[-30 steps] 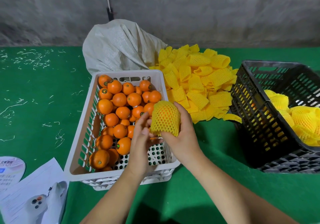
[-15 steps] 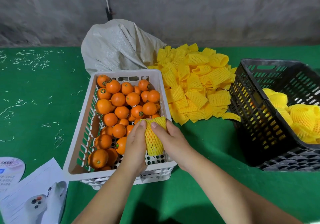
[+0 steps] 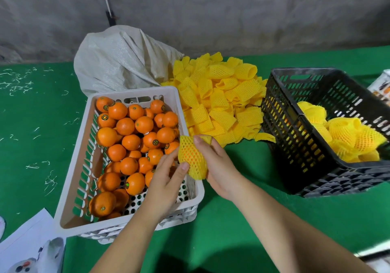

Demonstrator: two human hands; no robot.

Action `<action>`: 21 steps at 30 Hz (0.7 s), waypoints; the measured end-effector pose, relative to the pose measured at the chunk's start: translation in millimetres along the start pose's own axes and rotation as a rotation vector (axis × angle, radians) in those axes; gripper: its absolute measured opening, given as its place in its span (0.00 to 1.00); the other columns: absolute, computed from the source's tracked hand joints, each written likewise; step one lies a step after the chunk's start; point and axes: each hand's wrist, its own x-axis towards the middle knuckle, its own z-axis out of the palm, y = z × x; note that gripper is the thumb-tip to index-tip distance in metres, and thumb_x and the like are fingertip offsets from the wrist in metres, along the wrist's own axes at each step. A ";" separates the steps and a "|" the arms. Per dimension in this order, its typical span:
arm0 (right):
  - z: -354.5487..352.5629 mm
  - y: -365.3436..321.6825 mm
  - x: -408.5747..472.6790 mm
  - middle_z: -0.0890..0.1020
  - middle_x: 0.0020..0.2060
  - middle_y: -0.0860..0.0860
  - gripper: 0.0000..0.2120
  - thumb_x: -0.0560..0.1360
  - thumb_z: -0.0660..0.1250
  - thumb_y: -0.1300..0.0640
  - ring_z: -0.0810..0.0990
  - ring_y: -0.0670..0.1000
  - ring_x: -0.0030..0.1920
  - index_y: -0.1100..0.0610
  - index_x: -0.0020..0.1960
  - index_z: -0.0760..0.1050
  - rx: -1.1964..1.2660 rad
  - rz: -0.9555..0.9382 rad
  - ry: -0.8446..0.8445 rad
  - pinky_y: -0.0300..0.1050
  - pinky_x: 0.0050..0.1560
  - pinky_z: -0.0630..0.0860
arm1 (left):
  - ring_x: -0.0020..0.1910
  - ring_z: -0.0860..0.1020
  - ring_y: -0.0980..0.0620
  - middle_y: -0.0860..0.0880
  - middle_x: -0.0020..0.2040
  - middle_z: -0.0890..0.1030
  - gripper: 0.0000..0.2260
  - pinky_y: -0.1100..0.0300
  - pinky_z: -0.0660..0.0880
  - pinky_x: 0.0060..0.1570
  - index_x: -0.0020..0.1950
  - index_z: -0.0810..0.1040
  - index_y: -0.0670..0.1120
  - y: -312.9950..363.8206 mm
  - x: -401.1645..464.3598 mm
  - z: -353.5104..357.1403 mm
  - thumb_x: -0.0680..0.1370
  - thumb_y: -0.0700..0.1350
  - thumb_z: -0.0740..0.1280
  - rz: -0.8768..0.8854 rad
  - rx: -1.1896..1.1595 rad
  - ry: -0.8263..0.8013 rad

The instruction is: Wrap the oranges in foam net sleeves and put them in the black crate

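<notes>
Orange in foam net sleeve [image 3: 192,159]: fruit seen only as orange colour through the mesh; its far side is covered by the right hand [image 3: 219,167].
Left hand [image 3: 166,180]: fingertips partly behind the sleeve; whether they pinch it or only touch it cannot be told.
White crate [image 3: 88,146]: lower layers of loose oranges [image 3: 126,126] hidden under the top ones; sticker print too small to read.
Black crate [image 3: 295,137]: right side cut off by the frame edge; wrapped fruit inside partly hidden by its wall.
Printed sheet [image 3: 27,237]: cut off at the lower left, its picture blurred.
Carton [image 3: 381,88]: mostly out of frame at the right edge.
Both forearms: cut off at the bottom edge.
</notes>
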 end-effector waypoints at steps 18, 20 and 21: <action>-285.0 -90.8 9.9 0.37 0.83 0.51 0.41 0.79 0.60 0.36 0.38 0.60 0.82 0.42 0.82 0.39 -1.302 0.108 1.088 0.63 0.80 0.43 | 0.57 0.82 0.55 0.67 0.54 0.83 0.12 0.47 0.76 0.62 0.59 0.80 0.68 -9.8 15.7 2.0 0.76 0.63 0.67 -0.332 -0.047 0.082; -291.7 -83.5 13.6 0.31 0.81 0.52 0.44 0.78 0.55 0.31 0.33 0.61 0.82 0.43 0.82 0.33 -1.381 0.164 1.013 0.64 0.80 0.40 | 0.59 0.82 0.53 0.67 0.55 0.83 0.13 0.44 0.76 0.64 0.61 0.81 0.64 -2.1 17.9 3.5 0.77 0.61 0.68 -0.350 -0.009 0.078; -290.3 -82.3 16.1 0.30 0.81 0.52 0.45 0.78 0.55 0.30 0.32 0.61 0.81 0.42 0.81 0.30 -1.465 0.148 0.971 0.64 0.79 0.39 | 0.61 0.81 0.52 0.66 0.56 0.83 0.13 0.43 0.75 0.65 0.62 0.81 0.62 -1.2 20.3 0.2 0.78 0.60 0.68 -0.381 -0.012 0.081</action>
